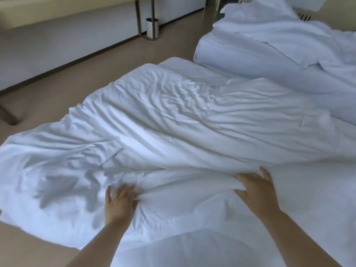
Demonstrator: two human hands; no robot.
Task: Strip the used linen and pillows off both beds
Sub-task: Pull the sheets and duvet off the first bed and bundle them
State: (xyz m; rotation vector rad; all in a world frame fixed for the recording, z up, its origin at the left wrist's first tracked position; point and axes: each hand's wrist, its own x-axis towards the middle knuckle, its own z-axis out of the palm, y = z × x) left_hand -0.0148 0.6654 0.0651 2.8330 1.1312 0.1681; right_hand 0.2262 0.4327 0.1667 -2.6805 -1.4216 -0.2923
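Nearest the camera, both bare arms reach forward over the near bed. The left hand lies on the crumpled white duvet, its fingers spread apart and pointing away. Its thumb side is buried in a gathered fold, so I cannot tell whether it pinches the cloth. The right hand grips the other end of that fold, thumb and fingers clamped on a ridge of duvet bunched under the palm. The duvet lies in long wrinkles across the bed, and its left edge hangs out over the beige floor. Beyond a narrow gap stands the far bed, piled with loose white linen. Against the far wall a small white bin stands beside the legs of a pale worktop.
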